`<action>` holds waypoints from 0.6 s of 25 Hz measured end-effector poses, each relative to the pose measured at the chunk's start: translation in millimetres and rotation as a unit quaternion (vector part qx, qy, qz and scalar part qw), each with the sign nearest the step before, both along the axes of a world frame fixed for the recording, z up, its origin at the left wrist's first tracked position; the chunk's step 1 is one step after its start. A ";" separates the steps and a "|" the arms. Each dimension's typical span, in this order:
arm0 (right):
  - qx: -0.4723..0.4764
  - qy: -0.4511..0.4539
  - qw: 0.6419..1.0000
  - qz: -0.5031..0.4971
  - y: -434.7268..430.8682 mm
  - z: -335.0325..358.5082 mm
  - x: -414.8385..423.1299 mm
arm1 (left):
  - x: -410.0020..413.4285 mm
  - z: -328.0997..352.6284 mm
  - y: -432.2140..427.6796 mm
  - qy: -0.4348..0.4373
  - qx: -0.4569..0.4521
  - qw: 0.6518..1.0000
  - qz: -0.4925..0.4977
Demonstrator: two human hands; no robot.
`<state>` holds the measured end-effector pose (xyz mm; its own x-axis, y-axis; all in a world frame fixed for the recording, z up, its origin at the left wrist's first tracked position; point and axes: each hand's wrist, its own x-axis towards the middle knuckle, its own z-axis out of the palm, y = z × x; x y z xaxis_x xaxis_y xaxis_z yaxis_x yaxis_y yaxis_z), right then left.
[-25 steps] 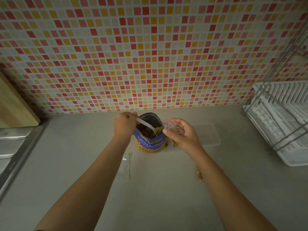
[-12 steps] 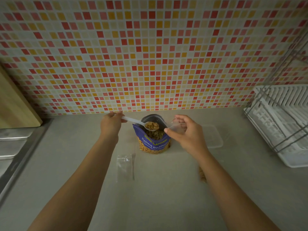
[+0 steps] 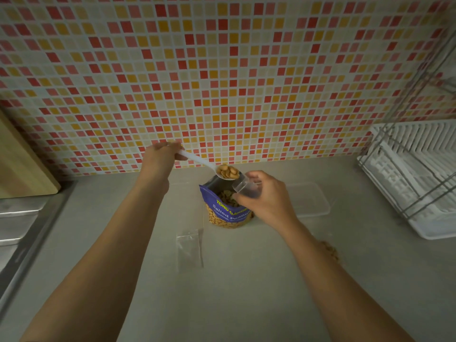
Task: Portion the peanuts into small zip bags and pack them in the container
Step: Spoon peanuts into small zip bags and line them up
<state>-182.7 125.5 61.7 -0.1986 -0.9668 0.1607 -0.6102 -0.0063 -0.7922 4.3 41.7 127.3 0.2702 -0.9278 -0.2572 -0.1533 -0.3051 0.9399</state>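
Observation:
A blue salted-peanut pouch (image 3: 223, 212) stands open on the counter, full of peanuts. My left hand (image 3: 160, 156) grips a white plastic spoon (image 3: 197, 160) whose bowl, heaped with peanuts (image 3: 228, 171), hovers above the pouch mouth. My right hand (image 3: 261, 196) holds a small clear zip bag (image 3: 243, 188) open, its mouth just below and right of the spoon. A clear plastic container (image 3: 311, 202) lies behind my right hand. An empty zip bag (image 3: 188, 250) lies flat in front of the pouch. A filled bag of peanuts (image 3: 329, 250) peeks out beside my right forearm.
A white dish rack with a wire frame (image 3: 414, 174) fills the right side. A wooden board (image 3: 22, 164) leans at the left above a steel sink edge (image 3: 17, 225). A mosaic tile wall (image 3: 222, 82) backs the grey counter (image 3: 246, 292).
My left hand lifted the spoon out of the pouch, now loaded with peanuts, and raised it up and right toward the small bag in my right hand.

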 end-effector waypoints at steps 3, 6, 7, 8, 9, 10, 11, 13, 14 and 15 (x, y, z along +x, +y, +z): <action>-0.018 -0.039 0.999 -0.004 1.0 -1.4 4.5 | -12.6 11.2 6.3 -0.043 -0.051 0.997 -0.033; -0.033 -0.066 0.997 -0.011 0.3 -1.8 9.4 | -28.5 17.3 18.9 -0.154 -0.149 0.968 -0.127; -0.038 -0.074 0.996 -0.014 0.8 -1.4 10.3 | -33.1 19.2 24.3 -0.208 -0.193 0.944 -0.167; -0.041 -0.085 0.995 -0.017 2.7 -0.8 10.2 | -36.2 22.9 30.7 -0.265 -0.234 0.914 -0.199; -0.043 -0.101 0.994 -0.018 4.7 -0.6 9.5 | -36.8 30.2 36.3 -0.308 -0.267 0.889 -0.208; -0.044 -0.124 0.991 -0.020 6.4 -0.3 8.2 | -34.3 39.5 38.3 -0.327 -0.292 0.877 -0.199; -0.046 -0.150 0.987 -0.023 8.0 -0.4 5.9 | -29.8 49.8 37.5 -0.320 -0.307 0.877 -0.182; -0.047 -0.195 0.979 -0.032 10.3 -0.6 -1.0 | -18.6 67.2 33.2 -0.239 -0.291 0.918 -0.128; -0.042 -0.207 0.977 -0.038 11.3 -0.8 -5.0 | -12.3 67.5 28.3 -0.187 -0.265 0.941 -0.101; -0.034 -0.212 0.976 -0.045 12.9 -0.6 -10.0 | -8.7 60.7 24.1 -0.154 -0.234 0.956 -0.085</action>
